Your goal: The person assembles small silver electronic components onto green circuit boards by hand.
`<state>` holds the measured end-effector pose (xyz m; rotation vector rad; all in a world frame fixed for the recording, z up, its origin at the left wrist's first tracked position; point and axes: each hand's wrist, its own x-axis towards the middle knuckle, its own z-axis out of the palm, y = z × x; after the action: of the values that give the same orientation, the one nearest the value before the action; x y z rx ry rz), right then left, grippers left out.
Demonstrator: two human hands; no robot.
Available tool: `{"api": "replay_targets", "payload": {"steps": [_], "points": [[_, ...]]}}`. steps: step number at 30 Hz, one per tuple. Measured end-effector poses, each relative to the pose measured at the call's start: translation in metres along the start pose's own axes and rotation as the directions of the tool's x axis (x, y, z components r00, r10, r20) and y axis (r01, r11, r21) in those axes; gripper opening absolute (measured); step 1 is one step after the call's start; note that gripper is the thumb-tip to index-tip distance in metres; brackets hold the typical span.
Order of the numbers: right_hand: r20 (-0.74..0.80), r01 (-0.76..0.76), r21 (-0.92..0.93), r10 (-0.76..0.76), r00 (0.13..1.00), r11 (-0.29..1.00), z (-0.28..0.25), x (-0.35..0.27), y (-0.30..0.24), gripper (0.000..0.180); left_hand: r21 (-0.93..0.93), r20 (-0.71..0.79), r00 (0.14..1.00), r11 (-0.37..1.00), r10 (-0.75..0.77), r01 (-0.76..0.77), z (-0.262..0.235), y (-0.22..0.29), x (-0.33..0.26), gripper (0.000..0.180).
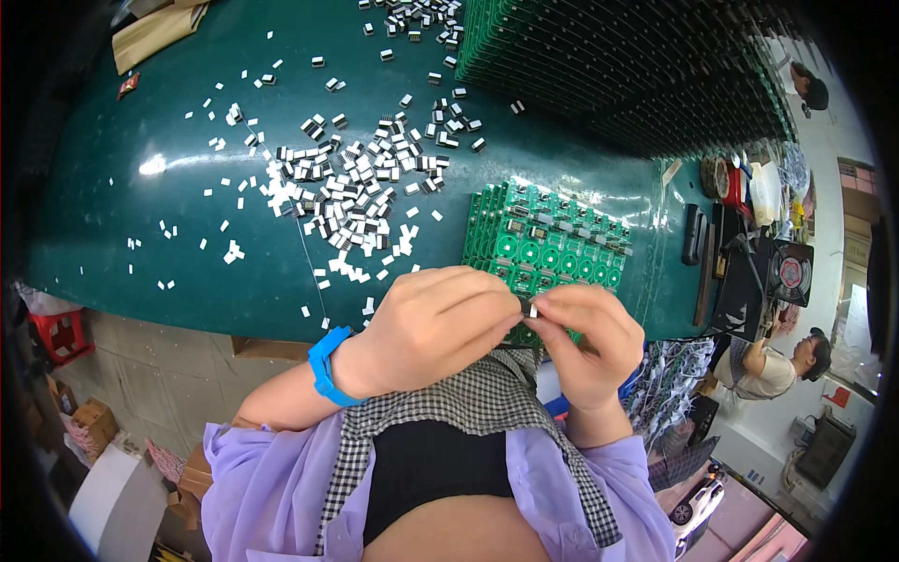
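Observation:
My left hand (pixel 440 323), with a blue band at its wrist, and my right hand (pixel 592 342) meet at the near edge of the table. Between their fingertips is a small black-and-white electronic component (pixel 533 310), pinched from both sides and partly covered by the fingers. Just beyond the hands stands a short stack of green circuit boards (pixel 571 245); the top panel bears rows of round patterns and several small black parts. Left of that stack, a loose heap of black components with white tops (pixel 351 201) spreads over the green table.
Small white pieces (pixel 232 251) lie scattered around the heap. A tall block of stacked boards (pixel 618 75) fills the far right. Brown paper (pixel 154 37) lies far left. On the right are a black fan (pixel 789 272) and a seated person (pixel 773 365); a red stool (pixel 61 337) stands left.

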<state>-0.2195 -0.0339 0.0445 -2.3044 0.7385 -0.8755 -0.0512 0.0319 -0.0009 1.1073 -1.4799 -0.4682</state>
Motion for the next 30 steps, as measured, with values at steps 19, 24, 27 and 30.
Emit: {"api": "replay_targets", "payload": {"steps": [19,24,27,30], "points": [[-0.039,-0.052,-0.402,0.039,0.998,0.914,-0.002,0.017,0.035,0.016,0.774,0.062,0.971,0.625,-0.233,0.101,-0.028,-0.059,0.005,0.020],[-0.026,-0.045,-0.404,0.037,0.999,0.914,-0.002,0.017,0.035,0.016,0.743,0.046,0.982,0.663,-0.185,0.091,-0.027,-0.062,0.005,0.017],[-0.020,-0.023,-0.407,0.017,1.000,0.913,-0.004,0.017,0.036,0.016,0.645,-0.022,0.989,0.754,-0.143,0.124,-0.029,-0.057,0.008,0.016],[-0.034,-0.014,-0.413,0.000,0.999,0.911,-0.009,0.018,0.035,0.017,0.524,-0.095,0.983,0.832,-0.155,0.182,-0.030,-0.050,0.011,0.017]]}}
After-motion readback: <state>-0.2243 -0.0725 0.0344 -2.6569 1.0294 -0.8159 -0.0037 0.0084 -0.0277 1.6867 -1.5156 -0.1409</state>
